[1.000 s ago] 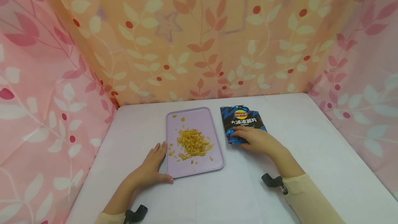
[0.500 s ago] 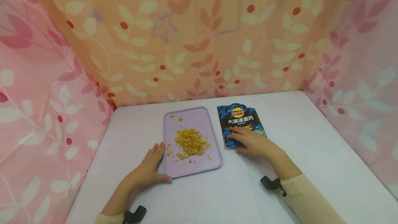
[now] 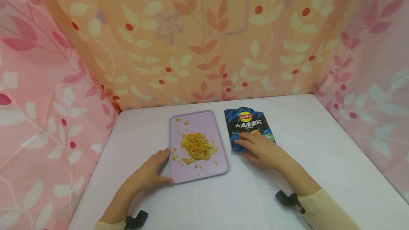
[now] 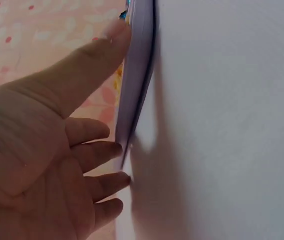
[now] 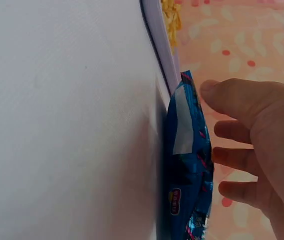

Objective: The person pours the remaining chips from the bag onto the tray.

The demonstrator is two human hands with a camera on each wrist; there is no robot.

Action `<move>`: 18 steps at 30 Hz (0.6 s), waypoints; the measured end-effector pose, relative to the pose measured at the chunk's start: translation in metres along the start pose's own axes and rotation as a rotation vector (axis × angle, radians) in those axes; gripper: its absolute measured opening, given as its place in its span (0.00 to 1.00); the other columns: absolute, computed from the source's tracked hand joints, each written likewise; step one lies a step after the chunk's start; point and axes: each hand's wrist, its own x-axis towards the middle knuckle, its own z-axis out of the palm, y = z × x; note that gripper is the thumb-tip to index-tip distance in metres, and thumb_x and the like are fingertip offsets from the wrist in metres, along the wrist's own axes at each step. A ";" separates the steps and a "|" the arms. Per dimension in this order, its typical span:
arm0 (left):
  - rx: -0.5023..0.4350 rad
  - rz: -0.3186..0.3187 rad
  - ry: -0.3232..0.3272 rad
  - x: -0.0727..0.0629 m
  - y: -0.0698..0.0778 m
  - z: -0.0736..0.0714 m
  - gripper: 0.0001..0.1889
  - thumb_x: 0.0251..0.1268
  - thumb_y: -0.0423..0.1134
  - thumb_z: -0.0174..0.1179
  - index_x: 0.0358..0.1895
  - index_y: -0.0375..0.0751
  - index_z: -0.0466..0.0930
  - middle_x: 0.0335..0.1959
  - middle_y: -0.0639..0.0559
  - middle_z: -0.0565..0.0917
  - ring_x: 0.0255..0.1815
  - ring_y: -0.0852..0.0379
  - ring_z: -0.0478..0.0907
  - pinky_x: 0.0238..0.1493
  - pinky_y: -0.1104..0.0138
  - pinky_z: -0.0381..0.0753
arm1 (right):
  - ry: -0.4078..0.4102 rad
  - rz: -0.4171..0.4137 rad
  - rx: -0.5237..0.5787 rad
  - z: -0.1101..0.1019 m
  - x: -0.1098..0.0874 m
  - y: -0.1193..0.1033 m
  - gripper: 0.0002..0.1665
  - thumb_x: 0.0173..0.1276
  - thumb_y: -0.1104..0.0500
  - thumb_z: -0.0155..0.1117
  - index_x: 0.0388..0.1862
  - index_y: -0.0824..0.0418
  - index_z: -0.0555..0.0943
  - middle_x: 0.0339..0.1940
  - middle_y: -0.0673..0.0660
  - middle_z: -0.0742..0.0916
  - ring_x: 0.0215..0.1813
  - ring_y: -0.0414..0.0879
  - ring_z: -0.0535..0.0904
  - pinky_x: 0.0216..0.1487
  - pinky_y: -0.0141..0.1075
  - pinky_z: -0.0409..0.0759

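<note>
A lilac rectangular tray (image 3: 211, 169) lies on the white table and bears a heap of crushed yellow potato chips (image 3: 197, 146), with loose crumbs around it. My left hand (image 3: 150, 173) is at the tray's left side, thumb by the near corner and spread fingertips right at the rim. To the tray's right lies a blue and black Lay's chip bag (image 3: 247, 125), its top edge crumpled. Over the bag's lower part is my right hand (image 3: 263, 150), fingers relaxed and apart. In the right wrist view its thumb stands off the bag (image 5: 184, 125), and the fingertips overlap the bag's printed side.
White cloth covers the table (image 3: 204, 205). A leaf-patterned orange curtain (image 3: 204, 45) closes off the back, with pink patterned curtains (image 3: 38, 116) at both sides. Each wrist carries a small black camera mount (image 3: 287, 198).
My right hand has loosened and drawn back a little toward me, so more of the bag's front shows. The left thumb has shifted slightly outward at the tray's corner. The tray stays put.
</note>
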 end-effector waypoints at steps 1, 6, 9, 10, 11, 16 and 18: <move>0.011 0.007 0.007 -0.001 0.001 -0.003 0.59 0.49 0.62 0.76 0.80 0.35 0.58 0.81 0.38 0.60 0.81 0.33 0.55 0.78 0.40 0.54 | 0.016 -0.001 -0.009 -0.002 -0.002 -0.001 0.34 0.63 0.53 0.77 0.68 0.57 0.79 0.71 0.60 0.80 0.70 0.59 0.77 0.69 0.58 0.74; 0.055 0.011 0.073 -0.012 0.007 -0.017 0.46 0.58 0.57 0.73 0.77 0.39 0.67 0.79 0.42 0.66 0.78 0.37 0.63 0.76 0.40 0.61 | 0.121 0.003 -0.066 -0.012 -0.016 -0.002 0.34 0.61 0.53 0.77 0.66 0.58 0.81 0.66 0.59 0.83 0.65 0.56 0.80 0.65 0.56 0.78; 0.089 0.007 0.143 -0.021 0.007 -0.024 0.42 0.61 0.56 0.72 0.75 0.41 0.70 0.78 0.45 0.69 0.77 0.38 0.65 0.74 0.40 0.65 | 0.170 0.039 -0.088 -0.019 -0.026 -0.001 0.33 0.59 0.54 0.78 0.64 0.58 0.82 0.62 0.60 0.85 0.63 0.57 0.81 0.62 0.56 0.80; 0.099 0.002 0.164 -0.023 0.006 -0.026 0.41 0.61 0.55 0.72 0.75 0.42 0.71 0.77 0.46 0.69 0.77 0.39 0.65 0.74 0.40 0.65 | 0.177 0.055 -0.093 -0.022 -0.030 -0.001 0.33 0.59 0.53 0.79 0.64 0.58 0.82 0.62 0.60 0.85 0.63 0.57 0.82 0.62 0.57 0.80; 0.109 0.004 0.183 -0.026 0.004 -0.027 0.40 0.62 0.54 0.72 0.74 0.42 0.71 0.77 0.46 0.70 0.76 0.39 0.66 0.73 0.41 0.66 | 0.183 0.069 -0.095 -0.024 -0.033 0.000 0.33 0.59 0.54 0.79 0.63 0.59 0.82 0.62 0.61 0.85 0.62 0.57 0.82 0.61 0.57 0.80; 0.136 0.039 0.249 -0.041 -0.003 -0.032 0.35 0.64 0.54 0.70 0.71 0.41 0.75 0.72 0.45 0.75 0.73 0.40 0.70 0.71 0.41 0.68 | 0.198 0.108 -0.116 -0.034 -0.050 0.005 0.35 0.55 0.56 0.81 0.63 0.59 0.82 0.62 0.61 0.85 0.61 0.59 0.82 0.61 0.58 0.80; 0.143 0.054 0.269 -0.046 -0.005 -0.034 0.34 0.65 0.54 0.70 0.70 0.41 0.76 0.71 0.45 0.76 0.72 0.40 0.71 0.70 0.42 0.69 | 0.203 0.124 -0.124 -0.038 -0.057 0.008 0.35 0.54 0.56 0.81 0.63 0.58 0.82 0.62 0.62 0.85 0.61 0.60 0.82 0.61 0.59 0.79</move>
